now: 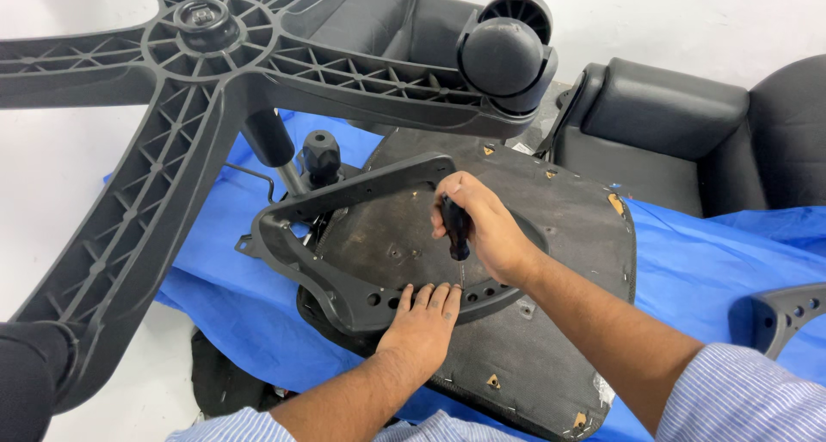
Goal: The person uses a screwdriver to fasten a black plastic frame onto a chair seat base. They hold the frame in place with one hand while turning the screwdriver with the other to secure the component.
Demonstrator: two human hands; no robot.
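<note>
Head view: my right hand [486,227] is closed around a black-handled screwdriver [456,228], shaft pointing down at the hole row on the black bracket [344,235]. My left hand [423,315] lies flat, fingers spread, holding nothing, pressing the bracket's near edge down onto the upturned seat underside [551,261]. The seat lies on a blue sheet [697,261].

Risks as I judge them:
- Left fingertips sit just beside the tip. If the driver cams out, it goes into my fingers.
- The bracket is only pinned by palm pressure. Torque could rotate it off the holes and cross-thread the screw.
- I can't see the tip or screw head behind my hand, so engagement is unconfirmed.
- The chair base [202,72] with its caster [508,55] stands tilted close overhead. A knock from my elbow could drop it onto the work.
</note>
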